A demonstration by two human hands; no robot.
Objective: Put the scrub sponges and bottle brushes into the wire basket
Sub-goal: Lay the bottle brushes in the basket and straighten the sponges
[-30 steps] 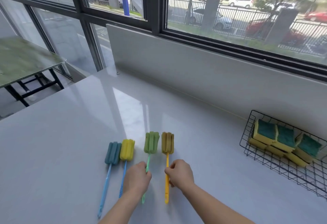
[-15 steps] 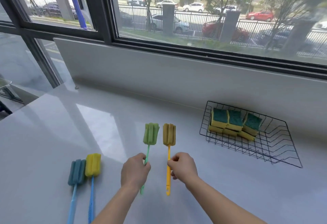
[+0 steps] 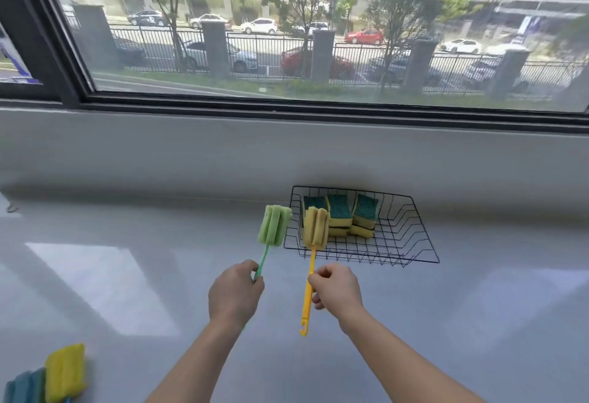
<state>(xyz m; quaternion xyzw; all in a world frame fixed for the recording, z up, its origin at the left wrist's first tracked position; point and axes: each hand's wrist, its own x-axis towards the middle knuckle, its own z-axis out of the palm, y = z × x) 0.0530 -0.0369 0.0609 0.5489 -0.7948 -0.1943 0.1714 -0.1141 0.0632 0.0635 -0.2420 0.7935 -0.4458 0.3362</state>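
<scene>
Both brushes are now off the glossy white counter [image 3: 127,275]; a second ago their handles lay flat on it under the hands. View has also swung right, so the black wire basket [image 3: 411,243] sits centre frame, directly ahead of the brush heads. Judgement: pick-up done, carry toward the basket under way; drop not yet made.

Left hand [image 3: 235,294]: fist closed around the lower part of the green-handled bottle brush with a green sponge head [image 3: 274,225]. Head tilted slightly right, just left of the basket's near-left corner.

Right hand [image 3: 338,288]: thumb and fingers pinched on the mid-handle of the yellow-handled bottle brush with a yellow sponge head [image 3: 315,227]. Hooked handle end hangs free below the hand. Head overlaps the basket's left part in view; cannot tell whether it is above the rim or short of it.

Both forearms extend forward, roughly parallel, wrists level.

Basket contents: yellow scrub sponges with green scouring tops [image 3: 339,214], grouped at the back left.

Left on the counter: blue sponge-head brush [image 3: 25,386] and yellow sponge-head brush [image 3: 65,370], bottom-left corner, well apart from the basket. Task judged over halfway.
</scene>
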